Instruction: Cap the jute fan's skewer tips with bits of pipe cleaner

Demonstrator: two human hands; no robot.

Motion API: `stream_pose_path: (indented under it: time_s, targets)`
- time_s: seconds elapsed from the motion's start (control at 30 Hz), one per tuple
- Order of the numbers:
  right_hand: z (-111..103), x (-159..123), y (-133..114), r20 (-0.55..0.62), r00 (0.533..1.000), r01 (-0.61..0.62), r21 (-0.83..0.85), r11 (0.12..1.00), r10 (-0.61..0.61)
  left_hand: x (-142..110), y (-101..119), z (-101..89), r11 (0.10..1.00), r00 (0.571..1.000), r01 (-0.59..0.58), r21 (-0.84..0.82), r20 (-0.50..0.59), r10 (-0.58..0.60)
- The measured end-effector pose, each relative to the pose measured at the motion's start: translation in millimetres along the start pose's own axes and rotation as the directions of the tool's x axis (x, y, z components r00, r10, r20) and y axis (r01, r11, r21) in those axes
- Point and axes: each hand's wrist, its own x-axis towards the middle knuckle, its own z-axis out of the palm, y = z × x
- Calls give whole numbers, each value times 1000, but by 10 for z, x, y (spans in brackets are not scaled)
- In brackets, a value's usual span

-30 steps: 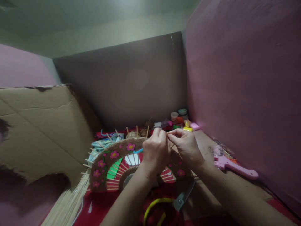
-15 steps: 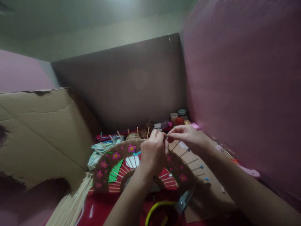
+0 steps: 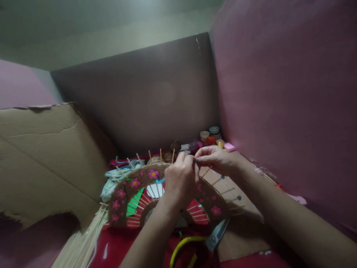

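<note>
A fan-shaped brown woven piece [image 3: 122, 186] with pink flowers and thin wooden sticks around its rim lies in front of me. My left hand [image 3: 181, 175] is closed over its top edge, its fingers curled around something hidden. Fingertips of my right hand [image 3: 213, 159] pinch a small dark ball [image 3: 196, 160] right beside the left fingers. Whether that ball sits on a stick cannot be seen. On the fan's right side, blue balls [image 3: 239, 198] cap some stick tips. Yellow-handled scissors [image 3: 216, 236] rest below the fan.
A bundle of pale sticks [image 3: 80, 238] lies at the lower left on red cloth [image 3: 117, 245]. Torn cardboard [image 3: 41, 160] stands at left. Small tubs [image 3: 214, 131] and a pink block [image 3: 230, 146] sit at the back, near the pink wall [image 3: 284, 111].
The view has shifted slightly, moving everything a little left. Both hands keep the same grip close together; the small ball is still between the right fingertips.
</note>
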Motion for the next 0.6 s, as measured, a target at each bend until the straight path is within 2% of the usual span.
stream_pose_path:
  time_s: [0.4, 0.6]
  targets:
    - [-33, 83, 113, 39, 997, 67, 20, 998, -68, -14, -14, -89, 998, 1000, -26, -55, -17, 25]
    - [-20, 86, 132, 19, 996, 92, 63, 994, -93, -17, 0, -90, 996, 998, -51, -76, -36, 48]
